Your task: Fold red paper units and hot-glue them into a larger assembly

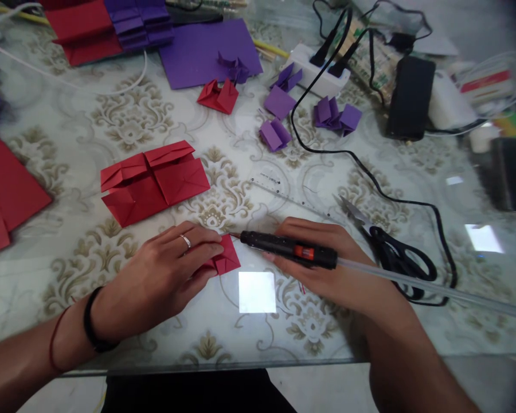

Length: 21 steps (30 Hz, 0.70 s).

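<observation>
My left hand, with a ring and a black wristband, holds a small folded red paper piece down on the table; its fingers cover most of the piece. In my right hand is a black glue gun with a red switch. A long clear glue stick runs out of its back end. The nozzle tip is at the upper edge of the red piece; whether it touches, I cannot tell. Just beyond my left hand lies a larger folded red paper form with open flaps.
Scissors lie right of my right hand, by a looping black cable from a white power strip. A clear ruler, several purple folded pieces, a red folded piece and a purple sheet lie farther back.
</observation>
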{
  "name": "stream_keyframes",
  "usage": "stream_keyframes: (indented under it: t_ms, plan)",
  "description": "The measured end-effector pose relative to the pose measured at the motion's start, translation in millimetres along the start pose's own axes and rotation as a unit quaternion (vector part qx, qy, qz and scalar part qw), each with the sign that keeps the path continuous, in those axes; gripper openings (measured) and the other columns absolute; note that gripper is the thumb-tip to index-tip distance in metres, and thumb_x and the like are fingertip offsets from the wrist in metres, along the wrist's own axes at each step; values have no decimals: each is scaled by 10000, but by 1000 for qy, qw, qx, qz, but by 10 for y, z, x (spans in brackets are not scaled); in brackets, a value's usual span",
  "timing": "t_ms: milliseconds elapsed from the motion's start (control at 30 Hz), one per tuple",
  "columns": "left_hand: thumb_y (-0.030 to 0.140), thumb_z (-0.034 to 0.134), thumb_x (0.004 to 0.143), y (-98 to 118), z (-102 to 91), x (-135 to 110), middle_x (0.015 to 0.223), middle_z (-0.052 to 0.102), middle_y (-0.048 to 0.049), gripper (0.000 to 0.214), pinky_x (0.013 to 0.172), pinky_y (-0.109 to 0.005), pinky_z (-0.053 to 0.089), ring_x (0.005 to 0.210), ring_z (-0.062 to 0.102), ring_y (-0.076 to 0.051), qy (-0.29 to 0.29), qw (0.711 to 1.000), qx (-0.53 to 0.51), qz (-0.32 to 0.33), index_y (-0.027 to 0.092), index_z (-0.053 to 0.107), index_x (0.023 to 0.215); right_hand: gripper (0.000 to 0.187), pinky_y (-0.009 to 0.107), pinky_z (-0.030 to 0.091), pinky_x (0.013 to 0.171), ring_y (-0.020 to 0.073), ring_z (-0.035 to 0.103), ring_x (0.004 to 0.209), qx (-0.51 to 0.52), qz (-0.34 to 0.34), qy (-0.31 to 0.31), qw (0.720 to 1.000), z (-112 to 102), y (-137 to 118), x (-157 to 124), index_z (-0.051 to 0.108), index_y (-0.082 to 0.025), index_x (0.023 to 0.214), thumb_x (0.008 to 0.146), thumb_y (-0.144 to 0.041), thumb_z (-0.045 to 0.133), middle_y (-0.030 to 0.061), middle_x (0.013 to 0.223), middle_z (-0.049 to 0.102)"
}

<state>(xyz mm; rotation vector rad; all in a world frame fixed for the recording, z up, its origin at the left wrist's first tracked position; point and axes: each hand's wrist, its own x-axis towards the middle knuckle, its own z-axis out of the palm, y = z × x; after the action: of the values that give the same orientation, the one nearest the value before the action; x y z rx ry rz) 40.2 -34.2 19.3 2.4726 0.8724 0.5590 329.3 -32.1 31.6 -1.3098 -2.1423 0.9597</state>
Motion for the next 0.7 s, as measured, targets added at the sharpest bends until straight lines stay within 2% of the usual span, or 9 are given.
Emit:
stream_keyframes:
  t_ms: [200,300,467,600,700]
  plan:
    - [171,600,1040,-10,2,3,1260,741,-87,190,1021,-459,629,1182,700,-272,7,1000,-7,-3,204,690,1203,327,270,370,505,126,476,547,-37,59,-3,998,-39,-60,13,602,-223,748,981,-410,735,-45,620,501]
    - [178,597,1048,-13,1,4,1253,741,-86,180,1008,-435,627,1174,701,-264,10,1000,1,3,196,684,1204,303,277,397,526,142,517,569,-61,76,40,994,-62,-33,15,592,-232,773,983,-403,728,-38,641,522]
    - [175,585,1063,-10,-1,2,1256,732,-80,126,1020,-416,609,1183,685,-255,3,1000,9,13,175,666,1160,116,371,538,741,252,686,833,-153,38,108,982,-117,182,0,663,-244,966,901,-229,758,54,946,689]
    - [161,599,1055,-11,4,-4,1274,729,-87,136,1035,-411,604,1199,679,-253,6,1000,10,12,159,672,1170,284,494,566,968,339,705,1103,-174,36,115,977,-186,351,-33,711,-243,1154,879,-178,743,108,1204,709]
    - [161,602,1052,-23,13,-6,1292,728,-86,129,1048,-422,602,1215,676,-257,7,1000,5,13,166,683,1153,331,574,527,1060,378,669,1212,-182,24,101,978,-261,326,-67,720,-271,1241,916,-218,745,117,1281,699]
